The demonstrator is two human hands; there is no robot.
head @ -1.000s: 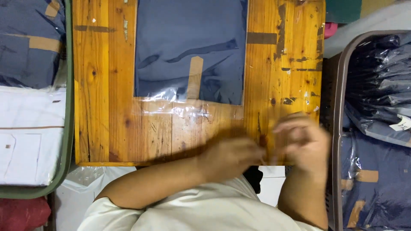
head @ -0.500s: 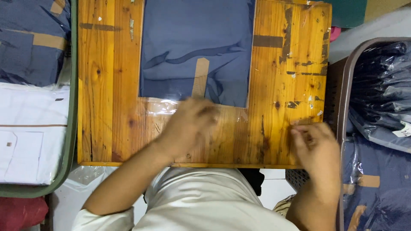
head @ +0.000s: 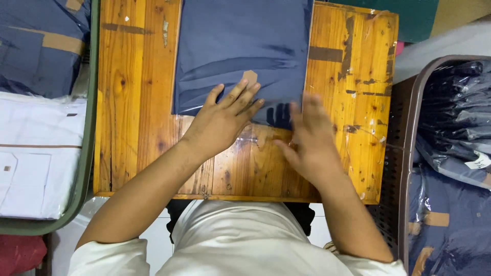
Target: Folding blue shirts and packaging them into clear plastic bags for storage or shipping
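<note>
A folded dark blue garment in a clear plastic bag lies on a small wooden table. My left hand rests flat on the bag's lower edge, fingers spread, over a strip of brown tape. My right hand is blurred by motion, palm down and fingers apart, over the clear flap of the bag at the garment's lower right corner. Neither hand grips anything.
A green-rimmed bin on the left holds bagged blue and white garments. A brown basket on the right is filled with several bagged dark garments. Green card lies beyond the table's far right corner.
Both hands have moved up from the table's near edge onto the bag. The left hand slid forward onto the garment; the right hand swung in from the right to the flap.
</note>
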